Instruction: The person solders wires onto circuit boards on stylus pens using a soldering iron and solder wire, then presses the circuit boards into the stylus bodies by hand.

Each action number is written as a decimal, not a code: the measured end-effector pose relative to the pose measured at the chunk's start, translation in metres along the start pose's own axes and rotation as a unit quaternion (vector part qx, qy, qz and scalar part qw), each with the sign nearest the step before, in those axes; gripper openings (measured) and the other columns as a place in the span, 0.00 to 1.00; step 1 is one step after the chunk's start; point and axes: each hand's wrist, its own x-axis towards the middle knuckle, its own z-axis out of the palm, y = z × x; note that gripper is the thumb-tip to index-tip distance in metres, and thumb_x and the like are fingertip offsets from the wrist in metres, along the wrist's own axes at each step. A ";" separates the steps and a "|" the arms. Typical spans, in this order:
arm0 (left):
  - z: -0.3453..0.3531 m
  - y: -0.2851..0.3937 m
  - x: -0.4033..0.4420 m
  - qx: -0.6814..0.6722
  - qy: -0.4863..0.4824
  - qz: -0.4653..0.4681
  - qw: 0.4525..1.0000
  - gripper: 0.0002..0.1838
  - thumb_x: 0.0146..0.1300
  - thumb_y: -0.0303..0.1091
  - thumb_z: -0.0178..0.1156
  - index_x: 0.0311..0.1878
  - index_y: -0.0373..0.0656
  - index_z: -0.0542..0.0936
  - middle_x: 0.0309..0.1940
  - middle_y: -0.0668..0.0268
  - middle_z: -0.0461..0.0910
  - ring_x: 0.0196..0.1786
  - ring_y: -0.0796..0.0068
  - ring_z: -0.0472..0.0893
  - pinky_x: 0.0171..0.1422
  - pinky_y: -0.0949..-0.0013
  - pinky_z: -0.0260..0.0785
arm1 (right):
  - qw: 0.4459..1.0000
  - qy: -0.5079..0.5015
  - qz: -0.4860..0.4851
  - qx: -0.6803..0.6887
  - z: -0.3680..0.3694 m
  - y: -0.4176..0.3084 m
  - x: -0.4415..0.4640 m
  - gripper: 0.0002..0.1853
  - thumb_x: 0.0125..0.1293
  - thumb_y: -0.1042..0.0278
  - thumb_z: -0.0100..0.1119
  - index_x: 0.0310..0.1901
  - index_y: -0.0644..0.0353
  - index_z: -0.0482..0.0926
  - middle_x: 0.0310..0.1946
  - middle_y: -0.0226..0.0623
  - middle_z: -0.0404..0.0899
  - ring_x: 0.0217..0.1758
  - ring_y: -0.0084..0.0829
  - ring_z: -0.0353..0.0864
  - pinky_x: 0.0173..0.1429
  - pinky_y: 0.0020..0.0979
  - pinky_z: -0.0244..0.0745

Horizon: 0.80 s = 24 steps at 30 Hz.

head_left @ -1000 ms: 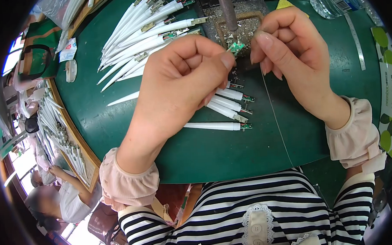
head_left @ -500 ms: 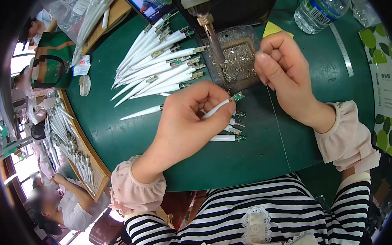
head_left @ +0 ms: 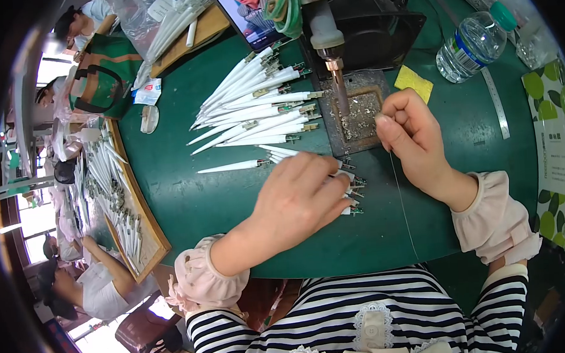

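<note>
head | left hand (head_left: 301,198) over white rods (head_left: 281,151), grip unclear | right hand (head_left: 415,145) pinching thin wire (head_left: 401,199)

I count one left hand (head_left: 301,199) and one right hand (head_left: 413,142), one wire (head_left: 402,203), one green-capped bottle (head_left: 469,51), one ruler (head_left: 495,104), one yellow pad (head_left: 413,84); over ten white sticks (head_left: 262,140), overlapping too much to total.

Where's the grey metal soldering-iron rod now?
Head view, above centre: the grey rod points down over the debris-strewn metal tray, left of the right hand.
</note>
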 end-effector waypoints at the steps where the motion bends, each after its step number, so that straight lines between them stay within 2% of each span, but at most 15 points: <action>1: -0.009 -0.002 0.001 -0.007 -0.007 -0.009 1.000 0.15 0.44 0.32 0.69 0.35 0.41 0.76 0.38 0.61 0.75 0.39 0.61 0.75 0.43 0.63 0.69 | 1.000 -0.002 0.001 0.000 0.001 0.000 -0.001 0.05 0.67 0.74 0.52 0.37 0.61 0.66 0.20 0.25 0.67 0.21 0.12 0.64 0.25 0.18 0.58; 3: -0.027 -0.010 -0.004 0.034 -0.027 -0.082 0.996 0.16 0.46 0.32 0.68 0.38 0.39 0.75 0.38 0.60 0.75 0.41 0.58 0.75 0.45 0.61 0.67 | 1.000 -0.008 0.007 -0.001 0.001 -0.001 -0.003 0.05 0.67 0.73 0.52 0.37 0.61 0.66 0.20 0.26 0.67 0.21 0.13 0.64 0.25 0.18 0.58; 6: -0.051 -0.028 -0.016 0.133 -0.070 -0.168 0.974 0.14 0.48 0.27 0.65 0.39 0.40 0.75 0.38 0.59 0.74 0.43 0.56 0.72 0.47 0.59 0.66 | 1.000 -0.021 0.021 -0.006 0.002 -0.005 -0.004 0.05 0.67 0.73 0.52 0.37 0.61 0.67 0.20 0.27 0.68 0.21 0.14 0.65 0.25 0.18 0.59; 8: -0.050 -0.043 -0.029 0.167 -0.098 -0.189 0.963 0.14 0.47 0.25 0.64 0.39 0.40 0.75 0.38 0.60 0.74 0.43 0.57 0.72 0.47 0.59 0.65 | 0.999 -0.030 0.032 -0.007 0.003 -0.008 -0.004 0.05 0.67 0.73 0.52 0.37 0.61 0.67 0.19 0.27 0.68 0.22 0.14 0.66 0.25 0.18 0.59; 11: -0.051 -0.045 -0.031 0.122 -0.116 -0.178 0.970 0.12 0.49 0.24 0.64 0.38 0.39 0.75 0.36 0.59 0.75 0.42 0.56 0.73 0.46 0.61 0.66 | 0.998 -0.043 0.050 0.015 0.004 -0.010 -0.009 0.07 0.65 0.72 0.56 0.38 0.62 0.68 0.21 0.26 0.70 0.23 0.13 0.67 0.26 0.18 0.61; 14: -0.053 -0.032 -0.019 -0.022 -0.081 -0.205 0.975 0.11 0.51 0.25 0.65 0.38 0.37 0.75 0.35 0.58 0.77 0.39 0.55 0.76 0.43 0.64 0.69 | 0.994 -0.086 0.061 0.010 0.006 -0.016 -0.011 0.09 0.63 0.72 0.60 0.39 0.63 0.70 0.24 0.26 0.71 0.26 0.12 0.69 0.28 0.17 0.63; 15: -0.053 -0.025 -0.012 -0.061 -0.077 -0.209 0.973 0.11 0.51 0.25 0.65 0.37 0.37 0.75 0.34 0.58 0.77 0.38 0.57 0.77 0.42 0.65 0.69 | 0.991 -0.105 0.079 0.032 0.007 -0.019 -0.012 0.11 0.61 0.73 0.62 0.42 0.63 0.71 0.29 0.26 0.74 0.30 0.12 0.71 0.31 0.16 0.66; 19: -0.045 -0.005 0.015 -0.176 -0.068 -0.208 0.960 0.11 0.52 0.25 0.66 0.37 0.36 0.75 0.34 0.60 0.78 0.35 0.65 0.80 0.38 0.70 0.71 | 0.982 -0.121 0.093 0.110 0.011 -0.022 -0.015 0.11 0.62 0.74 0.60 0.45 0.64 0.72 0.34 0.30 0.76 0.35 0.15 0.75 0.37 0.16 0.70; 20: -0.041 -0.004 0.019 -0.194 -0.067 -0.204 0.957 0.11 0.52 0.24 0.66 0.37 0.36 0.75 0.34 0.61 0.78 0.35 0.68 0.80 0.37 0.71 0.72 | 0.981 -0.125 0.095 0.110 0.009 -0.023 -0.014 0.10 0.63 0.75 0.58 0.45 0.65 0.71 0.34 0.32 0.76 0.33 0.16 0.75 0.34 0.16 0.69; 21: -0.038 -0.003 0.022 -0.210 -0.070 -0.216 0.951 0.12 0.51 0.23 0.67 0.39 0.37 0.76 0.33 0.65 0.77 0.34 0.75 0.78 0.37 0.74 0.71 | 0.981 -0.128 0.098 0.112 0.008 -0.025 -0.013 0.10 0.64 0.76 0.57 0.45 0.65 0.70 0.33 0.33 0.77 0.32 0.16 0.75 0.32 0.16 0.67; 24: -0.033 -0.003 0.028 -0.259 -0.067 -0.237 0.934 0.12 0.53 0.22 0.66 0.40 0.37 0.76 0.33 0.69 0.76 0.34 0.80 0.76 0.38 0.78 0.69 | 0.981 -0.124 0.097 0.114 0.004 -0.023 -0.011 0.09 0.65 0.76 0.55 0.45 0.66 0.70 0.32 0.36 0.78 0.30 0.16 0.75 0.28 0.16 0.65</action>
